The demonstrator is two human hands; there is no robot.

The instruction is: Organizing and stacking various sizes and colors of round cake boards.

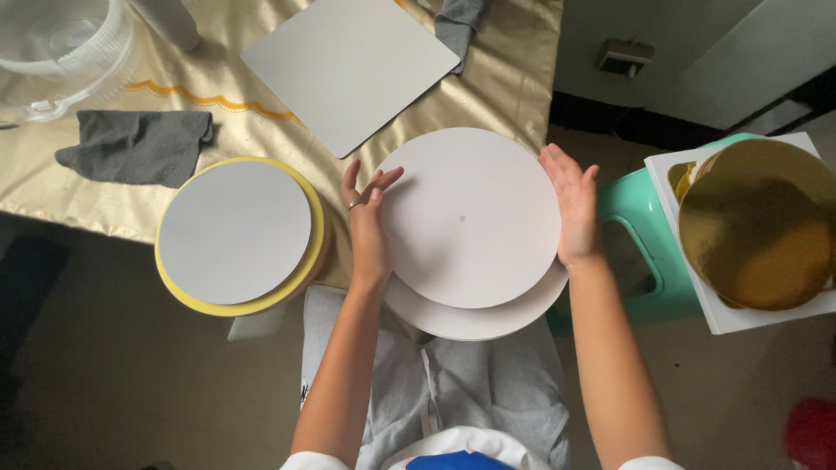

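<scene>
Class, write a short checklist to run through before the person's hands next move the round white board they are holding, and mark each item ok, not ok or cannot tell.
1. Left hand flat against the upper round white board edge: ok.
2. Right hand flat against the opposite edge: ok.
3. Upper board centred over the lower round white board: not ok, the lower one shows only at the near side.
4. Fingers curled under the board: cannot tell.
5. Yellow-rimmed round board apart from the left hand: ok.
6. Square white board apart from the held board: ok, a strip of gold cloth shows between them.
</scene>
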